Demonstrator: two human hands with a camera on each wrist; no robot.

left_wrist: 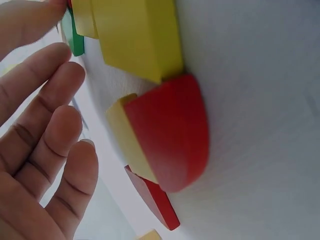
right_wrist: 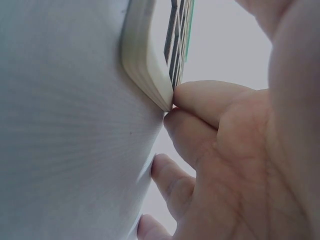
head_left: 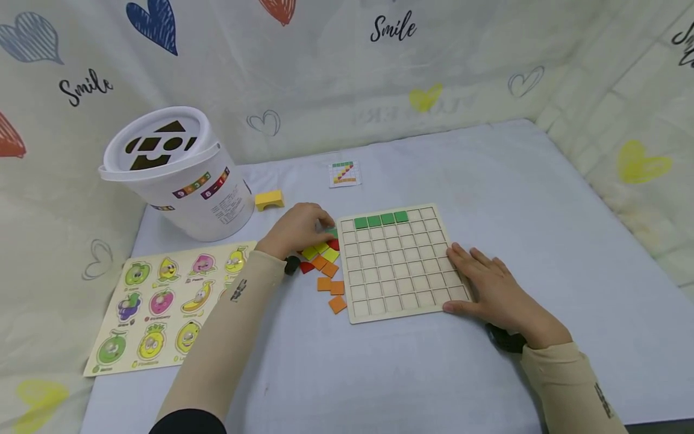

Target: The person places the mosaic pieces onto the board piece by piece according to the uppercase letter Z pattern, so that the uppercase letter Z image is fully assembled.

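My left hand (head_left: 300, 229) reaches over a loose pile left of the cream grid board (head_left: 401, 265). Its thumb and index fingertips are right at a green tile (head_left: 332, 232) by the board's edge; the other fingers are spread loosely in the left wrist view. Beside the hand lie yellow tiles (head_left: 309, 252), orange tiles (head_left: 337, 304) and red tiles (head_left: 306, 267). Several green squares (head_left: 387, 219) sit in a row in the board's top cells. My right hand (head_left: 488, 289) rests along the board's right edge, thumb at its lower corner, fingers extended.
A small pattern card (head_left: 344, 173) lies behind the board. A white bucket (head_left: 228, 202) with a shape-cut lid stands at the back left, a yellow arch block (head_left: 269, 200) next to it. A fruit picture board (head_left: 173, 301) lies at left, partly under my left forearm in view.
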